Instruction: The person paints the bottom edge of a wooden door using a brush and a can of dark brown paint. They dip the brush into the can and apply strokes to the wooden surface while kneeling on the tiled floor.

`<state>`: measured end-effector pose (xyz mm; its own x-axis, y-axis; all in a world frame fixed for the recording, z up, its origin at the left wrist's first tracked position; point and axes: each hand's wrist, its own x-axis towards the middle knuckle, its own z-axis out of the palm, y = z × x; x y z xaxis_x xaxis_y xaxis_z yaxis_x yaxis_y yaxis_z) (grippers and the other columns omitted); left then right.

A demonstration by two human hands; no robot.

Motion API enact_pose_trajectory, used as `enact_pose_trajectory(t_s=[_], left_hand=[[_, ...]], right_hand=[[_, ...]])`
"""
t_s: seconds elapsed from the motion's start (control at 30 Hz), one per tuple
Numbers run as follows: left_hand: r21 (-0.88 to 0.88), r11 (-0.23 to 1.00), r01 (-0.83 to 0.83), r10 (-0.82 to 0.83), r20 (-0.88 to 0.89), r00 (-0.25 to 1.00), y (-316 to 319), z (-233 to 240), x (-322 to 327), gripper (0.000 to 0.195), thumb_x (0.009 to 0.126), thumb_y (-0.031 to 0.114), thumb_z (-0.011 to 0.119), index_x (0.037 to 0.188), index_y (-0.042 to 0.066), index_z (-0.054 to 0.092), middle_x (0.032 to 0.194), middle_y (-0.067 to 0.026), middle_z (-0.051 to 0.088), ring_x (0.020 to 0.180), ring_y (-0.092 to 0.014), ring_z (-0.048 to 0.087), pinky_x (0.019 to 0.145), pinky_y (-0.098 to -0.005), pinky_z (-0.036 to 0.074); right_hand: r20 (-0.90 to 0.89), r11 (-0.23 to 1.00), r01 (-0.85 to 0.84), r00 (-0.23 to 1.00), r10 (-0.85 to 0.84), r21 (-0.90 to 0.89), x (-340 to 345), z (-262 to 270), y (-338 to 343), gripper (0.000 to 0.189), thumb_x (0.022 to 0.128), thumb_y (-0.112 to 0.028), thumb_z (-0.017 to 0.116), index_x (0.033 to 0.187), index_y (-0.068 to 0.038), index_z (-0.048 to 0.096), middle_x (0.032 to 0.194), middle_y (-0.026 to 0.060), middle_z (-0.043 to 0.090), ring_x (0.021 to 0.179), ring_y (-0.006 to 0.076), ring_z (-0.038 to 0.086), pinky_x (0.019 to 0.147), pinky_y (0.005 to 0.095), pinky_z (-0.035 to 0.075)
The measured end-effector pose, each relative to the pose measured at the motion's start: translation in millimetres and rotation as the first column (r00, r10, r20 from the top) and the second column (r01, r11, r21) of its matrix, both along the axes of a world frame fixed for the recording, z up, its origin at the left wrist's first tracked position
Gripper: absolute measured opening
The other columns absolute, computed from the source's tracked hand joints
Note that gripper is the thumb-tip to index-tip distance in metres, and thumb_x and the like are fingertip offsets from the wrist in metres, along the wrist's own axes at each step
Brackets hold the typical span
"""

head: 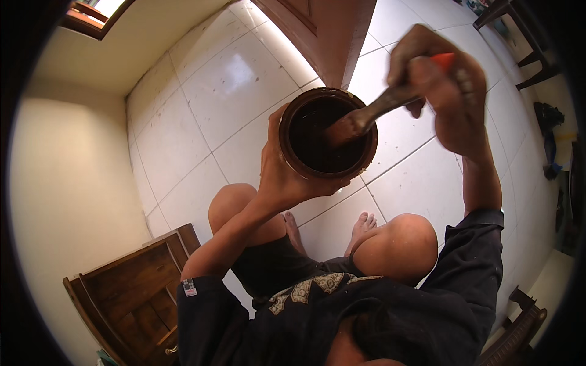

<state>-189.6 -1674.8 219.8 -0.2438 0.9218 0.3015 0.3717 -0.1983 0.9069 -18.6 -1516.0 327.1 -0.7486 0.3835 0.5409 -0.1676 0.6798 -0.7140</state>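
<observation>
My left hand (288, 176) is wrapped around the outside of a round, stained container (287, 158), whose inside is dark brown. Above and to the right of its rim, my right hand (439, 87) grips a paintbrush (389, 101) by its handle, which has a red-orange end. The brush slants down to the left, with its brown-coated bristles inside the container's mouth. The right hand is slightly blurred. How full the container is, I cannot tell.
A reddish-brown wooden door (334, 27) stands ahead over the white tiled floor (229, 100). A wooden cabinet (132, 288) is at lower left beside the wall (78, 169). Dark furniture (526, 32) stands at upper right, and a carved piece (517, 329) at lower right.
</observation>
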Motion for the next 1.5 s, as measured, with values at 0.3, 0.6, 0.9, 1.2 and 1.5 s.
enact_pose_trajectory(t_s=[0.3,0.6,0.9,1.2,1.5], left_hand=[[-0.010,1.000,-0.011,0.011,0.029,1.000,1.0,-9.1,3.6,0.112,0.046,0.033,0.096,0.137,0.007,0.037,0.123,-0.0141,0.061,0.114,-0.029,0.063,0.096,-0.0393,0.050],[-0.057,0.996,-0.066,0.065,-0.018,0.998,-2.4,-4.6,4.0,0.110,0.047,0.032,0.095,0.137,0.007,0.038,0.123,-0.0136,0.061,0.114,-0.029,0.063,0.096,-0.0394,0.051],[-0.252,0.958,-0.139,0.150,0.022,0.989,-16.3,5.6,-16.9,0.109,0.048,0.025,0.096,0.136,0.001,0.036,0.125,-0.0161,0.057,0.115,-0.028,0.060,0.097,-0.0383,0.051],[-0.239,0.945,-0.224,0.200,-0.119,0.973,-36.6,7.7,-37.7,0.068,0.058,0.004,0.089,0.121,0.001,0.062,0.115,-0.0089,0.066,0.102,-0.017,0.064,0.089,-0.0332,0.054],[-0.222,0.951,-0.217,0.224,0.006,0.975,-34.5,7.3,-36.1,0.066,0.059,0.004,0.089,0.120,0.001,0.063,0.113,-0.0088,0.066,0.099,-0.018,0.065,0.087,-0.0331,0.055]], right_hand=[[-0.121,0.875,0.150,0.966,-0.230,-0.460,24.6,-41.5,13.2,0.040,0.104,-0.041,0.047,0.090,-0.006,0.062,0.061,0.0010,0.053,0.045,0.0064,0.050,0.041,0.0210,0.043],[-0.173,0.733,0.194,0.903,-0.393,-0.652,48.6,-72.2,5.4,0.038,0.105,-0.039,0.044,0.093,-0.006,0.059,0.059,0.0005,0.048,0.044,0.0067,0.049,0.038,0.0209,0.042],[-0.194,0.317,-0.011,0.811,-0.552,-0.948,58.3,-165.0,11.5,0.031,0.105,-0.033,0.044,0.107,-0.004,0.055,0.074,0.0017,0.053,0.066,0.0116,0.052,0.063,0.0275,0.044],[-0.039,0.508,0.561,0.645,-0.763,-0.654,38.1,-331.6,16.5,0.028,0.106,-0.024,0.042,0.103,0.000,0.055,0.075,0.0099,0.067,0.067,0.0175,0.069,0.067,0.0307,0.057],[-0.111,0.652,0.648,0.671,-0.733,-0.393,7.7,-332.6,15.9,0.018,0.103,-0.018,0.052,0.099,-0.002,0.058,0.080,0.0093,0.070,0.071,0.0166,0.071,0.065,0.0286,0.056]])
